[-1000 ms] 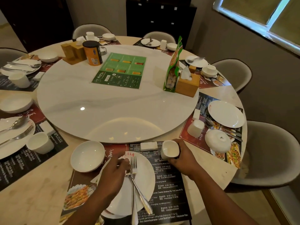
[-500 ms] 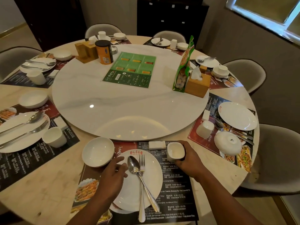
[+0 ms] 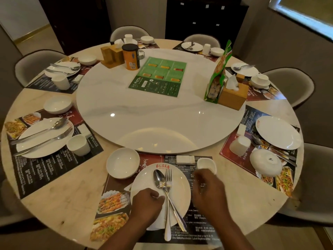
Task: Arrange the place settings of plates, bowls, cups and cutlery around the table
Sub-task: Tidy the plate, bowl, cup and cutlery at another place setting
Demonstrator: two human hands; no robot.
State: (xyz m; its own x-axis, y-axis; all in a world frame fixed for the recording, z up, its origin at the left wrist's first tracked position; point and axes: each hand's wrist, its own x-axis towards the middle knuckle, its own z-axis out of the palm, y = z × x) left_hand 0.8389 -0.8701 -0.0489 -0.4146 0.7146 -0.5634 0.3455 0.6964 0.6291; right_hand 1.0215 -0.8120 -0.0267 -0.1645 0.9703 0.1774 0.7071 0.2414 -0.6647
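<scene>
Both your hands have pulled back toward you: your right hand (image 3: 207, 192) has let go of the cup (image 3: 206, 165) and hangs loosely curled and empty, blurred, just short of it. Your left hand (image 3: 146, 202), curled and holding nothing, rests on the plate (image 3: 177, 181) beside the crossed spoon (image 3: 160, 179) and fork (image 3: 168, 179). This setting looks finished, bowl (image 3: 123, 165) included. To your right, an overturned cup (image 3: 240, 145) and overturned bowl (image 3: 266, 162) still want righting; the far settings look mostly laid.
</scene>
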